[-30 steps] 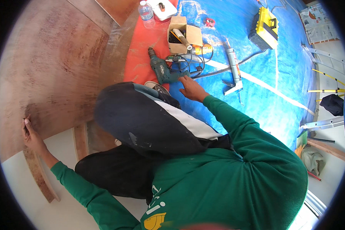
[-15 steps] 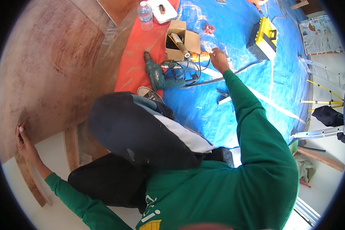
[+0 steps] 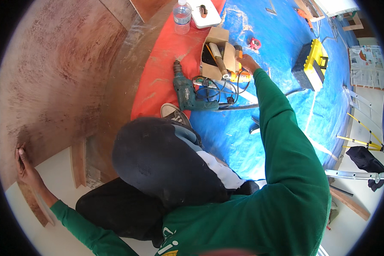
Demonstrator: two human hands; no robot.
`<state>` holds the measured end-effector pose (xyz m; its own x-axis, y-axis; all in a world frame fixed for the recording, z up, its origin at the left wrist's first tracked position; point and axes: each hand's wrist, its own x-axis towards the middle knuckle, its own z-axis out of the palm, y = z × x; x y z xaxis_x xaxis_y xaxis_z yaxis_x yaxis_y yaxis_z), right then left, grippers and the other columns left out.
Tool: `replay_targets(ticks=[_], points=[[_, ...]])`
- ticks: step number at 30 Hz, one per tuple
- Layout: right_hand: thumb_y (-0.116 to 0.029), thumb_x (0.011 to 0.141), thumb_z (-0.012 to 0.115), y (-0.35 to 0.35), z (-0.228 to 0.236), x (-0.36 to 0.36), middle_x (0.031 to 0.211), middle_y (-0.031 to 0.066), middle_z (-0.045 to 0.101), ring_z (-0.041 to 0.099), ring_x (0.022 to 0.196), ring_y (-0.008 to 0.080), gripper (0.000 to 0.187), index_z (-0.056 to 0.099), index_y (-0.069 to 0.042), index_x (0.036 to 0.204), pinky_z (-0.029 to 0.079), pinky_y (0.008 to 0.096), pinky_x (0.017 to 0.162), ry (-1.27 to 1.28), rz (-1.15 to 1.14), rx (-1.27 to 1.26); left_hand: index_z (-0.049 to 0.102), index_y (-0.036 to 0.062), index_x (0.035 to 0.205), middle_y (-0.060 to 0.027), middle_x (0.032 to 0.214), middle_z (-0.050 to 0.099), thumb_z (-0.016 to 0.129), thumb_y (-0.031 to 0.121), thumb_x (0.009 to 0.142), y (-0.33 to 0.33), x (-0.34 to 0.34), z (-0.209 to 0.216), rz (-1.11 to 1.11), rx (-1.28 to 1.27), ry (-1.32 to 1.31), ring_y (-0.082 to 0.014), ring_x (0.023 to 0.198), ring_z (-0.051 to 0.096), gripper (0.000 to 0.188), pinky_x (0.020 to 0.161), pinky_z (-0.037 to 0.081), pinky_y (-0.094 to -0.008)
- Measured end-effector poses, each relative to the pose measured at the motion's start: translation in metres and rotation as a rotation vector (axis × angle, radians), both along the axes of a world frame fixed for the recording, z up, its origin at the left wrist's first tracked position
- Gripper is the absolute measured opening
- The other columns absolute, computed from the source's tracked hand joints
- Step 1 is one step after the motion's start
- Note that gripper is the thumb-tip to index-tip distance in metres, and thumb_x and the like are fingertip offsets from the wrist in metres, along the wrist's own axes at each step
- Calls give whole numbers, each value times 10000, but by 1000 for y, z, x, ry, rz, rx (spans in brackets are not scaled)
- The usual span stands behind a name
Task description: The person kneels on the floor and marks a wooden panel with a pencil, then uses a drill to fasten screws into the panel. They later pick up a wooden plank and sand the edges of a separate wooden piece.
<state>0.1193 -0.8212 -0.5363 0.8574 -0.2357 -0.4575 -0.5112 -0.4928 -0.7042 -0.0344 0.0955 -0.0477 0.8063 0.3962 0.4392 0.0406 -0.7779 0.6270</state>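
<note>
a wrinkled blue plastic sheet (image 3: 277,64) stretches right of the right hand (image 3: 247,63) to a yellow-and-black toolbox (image 3: 311,64). that hand is wrapped around an orange-and-black power tool (image 3: 238,52) — brown cardboard box (image 3: 211,71) just left. the left hand (image 3: 26,168) touches a reddish-brown wooden panel (image 3: 64,85) near its lower edge — grip, cannot tell.

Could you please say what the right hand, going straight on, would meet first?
The right hand seems to touch the orange tool; beyond that, probably the cardboard box first, though depth is unclear.
</note>
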Motion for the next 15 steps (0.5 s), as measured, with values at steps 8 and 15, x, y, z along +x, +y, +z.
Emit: replay_targets(ticks=[8, 15], points=[[-457, 866, 859, 3, 8, 0, 985, 159, 744, 686, 791, 266, 614, 735, 90, 1116, 546, 433, 696, 157, -142, -57, 675, -53, 1398, -167, 1306, 745, 657, 275, 1117, 7, -1, 3, -22, -36, -8, -217, 1241, 689, 433, 1154, 508, -360], [-135, 930, 668, -7, 70, -12, 1264, 156, 718, 712, 1124, 357, 517, 682, -186, 1444, 554, 597, 951, -131, 47, -545, 702, -37, 1361, -139, 1283, 749, 660, 281, 1115, 12, -1, -7, -145, -10, 11, -206, 1216, 696, 404, 1134, 513, -354]])
